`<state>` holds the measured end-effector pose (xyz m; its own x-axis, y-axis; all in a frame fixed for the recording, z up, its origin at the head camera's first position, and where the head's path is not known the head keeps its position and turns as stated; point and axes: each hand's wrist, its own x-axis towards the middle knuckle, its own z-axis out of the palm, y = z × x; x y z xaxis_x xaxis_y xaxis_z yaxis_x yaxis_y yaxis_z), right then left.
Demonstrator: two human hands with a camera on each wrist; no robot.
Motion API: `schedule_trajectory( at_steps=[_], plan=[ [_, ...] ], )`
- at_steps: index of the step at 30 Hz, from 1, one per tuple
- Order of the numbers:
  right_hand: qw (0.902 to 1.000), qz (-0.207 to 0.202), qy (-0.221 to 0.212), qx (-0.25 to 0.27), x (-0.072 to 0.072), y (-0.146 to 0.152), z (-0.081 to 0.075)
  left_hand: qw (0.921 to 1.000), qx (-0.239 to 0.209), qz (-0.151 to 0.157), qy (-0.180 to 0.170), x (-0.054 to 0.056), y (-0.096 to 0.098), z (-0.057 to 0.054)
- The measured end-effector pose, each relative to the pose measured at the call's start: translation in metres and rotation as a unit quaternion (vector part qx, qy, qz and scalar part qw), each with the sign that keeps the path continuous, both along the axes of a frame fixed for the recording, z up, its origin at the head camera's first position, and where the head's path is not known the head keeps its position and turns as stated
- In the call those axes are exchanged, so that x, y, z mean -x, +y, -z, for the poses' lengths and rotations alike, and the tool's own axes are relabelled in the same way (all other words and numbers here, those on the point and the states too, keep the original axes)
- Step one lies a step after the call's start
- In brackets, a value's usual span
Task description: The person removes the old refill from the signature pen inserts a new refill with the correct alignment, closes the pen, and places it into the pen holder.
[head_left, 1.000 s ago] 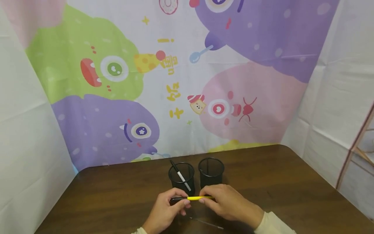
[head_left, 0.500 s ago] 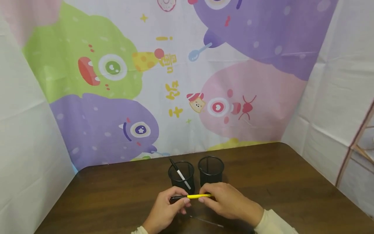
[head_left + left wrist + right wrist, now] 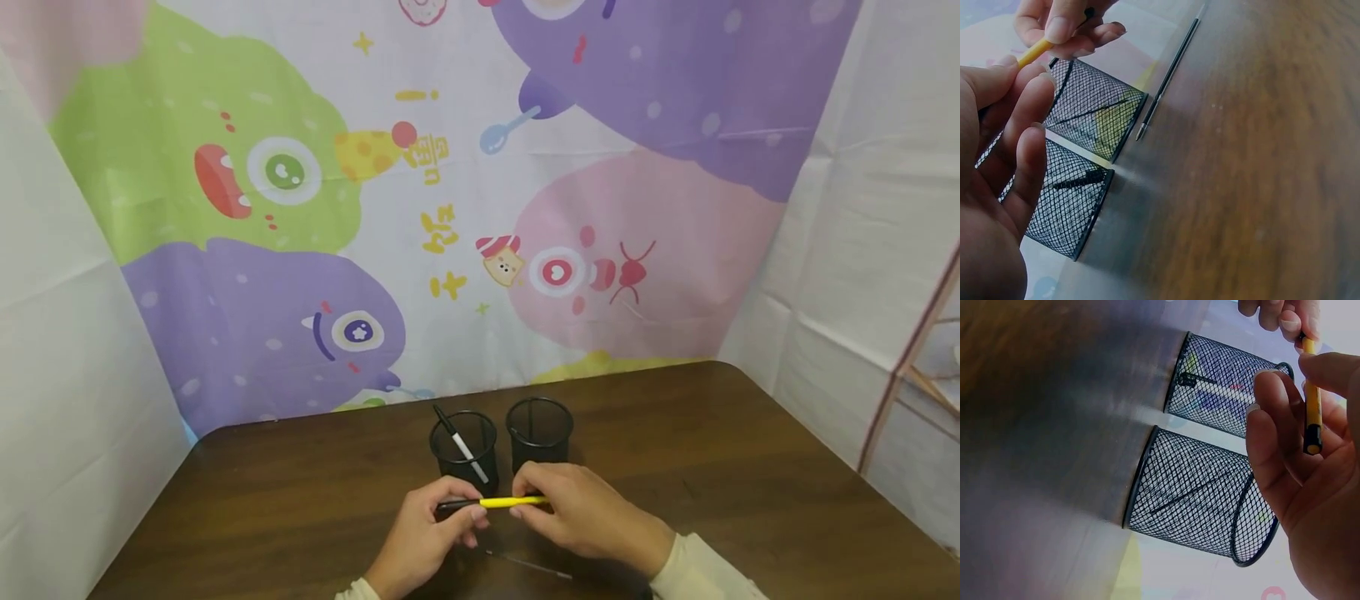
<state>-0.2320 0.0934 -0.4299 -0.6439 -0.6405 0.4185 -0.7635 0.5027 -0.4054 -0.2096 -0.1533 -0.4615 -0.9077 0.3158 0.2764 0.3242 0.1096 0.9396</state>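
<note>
A yellow and black pen (image 3: 504, 502) is held level between both hands, just in front of two mesh cups. My left hand (image 3: 422, 532) pinches its black end with thumb and fingertips. The yellow part is gripped by my right hand (image 3: 588, 517); in the right wrist view the yellow barrel (image 3: 1312, 409) runs past the thumb to a dark-banded end. Below the hands a thin pen refill (image 3: 528, 564) lies on the table. The left wrist view shows this refill (image 3: 1169, 75) with a dark tube and a pointed tip.
The left black mesh cup (image 3: 448, 471) holds a white marker (image 3: 467, 454) with a black cap, leaning. Beside it stands the right mesh cup (image 3: 540, 450); a thin dark line shows through its mesh. A printed cloth (image 3: 480, 350) hangs behind the brown table (image 3: 300, 492).
The head view has shifted slightly, moving the scene a little up and left in the picture. Both hands keep the same hold on the pen.
</note>
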Motion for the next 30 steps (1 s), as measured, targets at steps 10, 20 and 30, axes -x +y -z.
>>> schedule_trajectory(
  at_steps=[10, 20, 30],
  plan=[
    [1.0, 0.0, -0.005, -0.001, -0.0008, -0.0005, -0.0011, 1.0, -0.003, -0.001, 0.002, -0.0002, -0.0005, -0.0006],
    [0.9998, -0.009, 0.017, 0.011, -0.0013, -0.0002, -0.0008, 0.9998, -0.012, 0.009, 0.012, 0.0003, -0.0013, 0.0006],
    [0.9996, -0.014, 0.021, 0.011, 0.0, -0.0012, -0.0012, 0.9996, -0.016, 0.016, 0.018, 0.0022, -0.0027, 0.0015]
  ],
)
